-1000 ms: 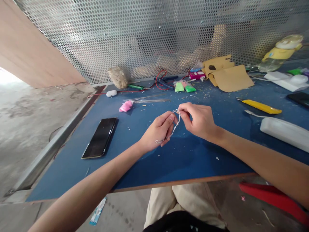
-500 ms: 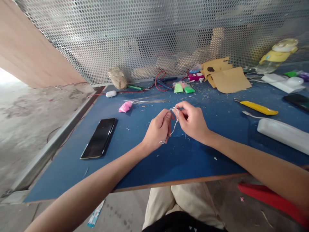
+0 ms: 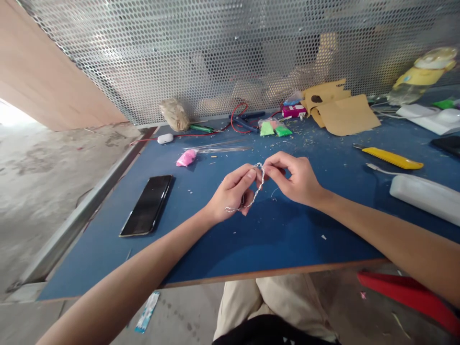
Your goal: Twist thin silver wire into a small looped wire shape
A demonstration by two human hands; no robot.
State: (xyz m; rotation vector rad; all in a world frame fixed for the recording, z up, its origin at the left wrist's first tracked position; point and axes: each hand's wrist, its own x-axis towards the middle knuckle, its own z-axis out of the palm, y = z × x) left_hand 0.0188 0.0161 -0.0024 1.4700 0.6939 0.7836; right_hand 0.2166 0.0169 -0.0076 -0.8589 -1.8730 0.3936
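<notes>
**Silver wire held over the desk**

From the head view, twisted wire hangs just above the blue desk, between both hands. Left hand has its grip closed on the lower stretch; right hand pinches the top loop. A phone lies left, a yellow knife right.

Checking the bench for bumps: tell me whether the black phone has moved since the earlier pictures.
No. The black phone lies just as far from the pink packet and from the left edge of the blue table as before.
</notes>
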